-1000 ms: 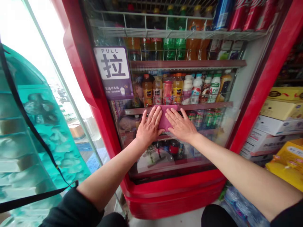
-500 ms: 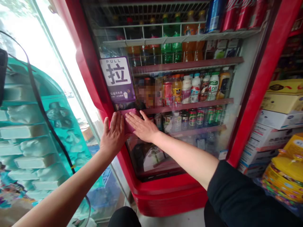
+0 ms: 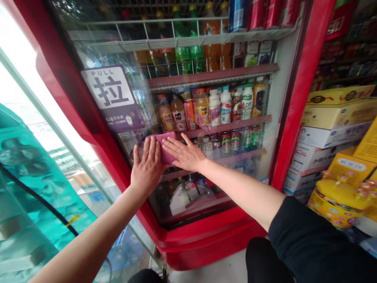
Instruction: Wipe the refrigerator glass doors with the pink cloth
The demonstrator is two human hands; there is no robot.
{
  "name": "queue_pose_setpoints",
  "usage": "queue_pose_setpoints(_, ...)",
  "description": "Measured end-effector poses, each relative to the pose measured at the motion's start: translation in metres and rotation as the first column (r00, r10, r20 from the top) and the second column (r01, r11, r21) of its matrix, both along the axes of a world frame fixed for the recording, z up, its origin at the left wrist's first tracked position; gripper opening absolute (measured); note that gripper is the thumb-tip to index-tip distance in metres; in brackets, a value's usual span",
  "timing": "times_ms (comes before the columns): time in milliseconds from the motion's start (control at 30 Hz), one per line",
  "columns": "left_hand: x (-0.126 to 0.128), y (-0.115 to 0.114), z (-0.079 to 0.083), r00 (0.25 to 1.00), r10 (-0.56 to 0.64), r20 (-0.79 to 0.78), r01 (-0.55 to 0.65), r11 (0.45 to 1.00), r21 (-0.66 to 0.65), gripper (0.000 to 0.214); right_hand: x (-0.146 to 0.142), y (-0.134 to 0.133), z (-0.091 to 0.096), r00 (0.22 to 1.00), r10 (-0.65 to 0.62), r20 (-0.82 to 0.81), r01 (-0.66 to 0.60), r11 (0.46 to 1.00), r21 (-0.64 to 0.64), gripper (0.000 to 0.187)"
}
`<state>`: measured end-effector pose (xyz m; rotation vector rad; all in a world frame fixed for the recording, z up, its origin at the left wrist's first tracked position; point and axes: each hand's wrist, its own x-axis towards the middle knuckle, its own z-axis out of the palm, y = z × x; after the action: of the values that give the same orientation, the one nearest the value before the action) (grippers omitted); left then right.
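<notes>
Both my hands press a pink cloth (image 3: 165,150) flat against the glass door (image 3: 188,118) of a red drinks fridge (image 3: 206,239). My left hand (image 3: 147,167) lies open with fingers pointing up, on the cloth's left part. My right hand (image 3: 184,153) lies open with fingers stretched to the left over the cloth's right part. The cloth sits just below a purple and white PULL sticker (image 3: 113,98) on the glass. Behind the glass stand shelves of bottles (image 3: 206,106) and cans (image 3: 235,139).
Stacked cardboard boxes (image 3: 330,129) and yellow packs (image 3: 338,196) stand to the right of the fridge. A teal plastic curtain (image 3: 29,188) and a glass shop door (image 3: 59,129) are on the left. The grey floor (image 3: 218,271) shows below the fridge.
Both hands slid the cloth from the middle of the glass to its left side, under the PULL sticker, and it now sits slightly right of the frame edge. The view shifted too.
</notes>
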<state>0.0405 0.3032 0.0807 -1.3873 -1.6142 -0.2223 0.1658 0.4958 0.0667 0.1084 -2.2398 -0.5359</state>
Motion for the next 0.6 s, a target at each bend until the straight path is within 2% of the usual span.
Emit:
queue_pose_setpoints(133,0.026,0.031,-0.001,0.999,-0.039,0.011,0.039,0.999,-0.015,0.092,0.028,0.026,-0.007,0.999,-0.031,-0.031,0.030,0.999,-0.027,0.084)
queue_pose_setpoints(267,0.050,0.056,-0.004,0.998,-0.056,0.035,0.056,0.998,0.004,0.089,0.043,0.036,-0.008,0.998,-0.044,-0.054,0.041,0.998,-0.048,0.088)
queue_pose_setpoints(367,0.057,0.059,-0.007,0.997,-0.054,0.046,0.054,0.998,0.019,0.092,0.045,0.038,-0.006,0.997,-0.028,-0.067,0.025,0.999,-0.042,0.091)
queue_pose_setpoints(467,0.056,0.053,-0.007,0.996,-0.064,0.060,0.062,0.998,0.028,0.097,0.048,0.041,-0.004,0.999,-0.013,-0.048,0.012,1.000,-0.016,0.091)
queue_pose_setpoints(600,0.051,0.054,-0.005,0.989,-0.142,0.028,0.142,0.990,-0.006,0.093,0.055,0.042,-0.001,0.999,-0.023,-0.027,0.021,0.999,-0.046,0.085)
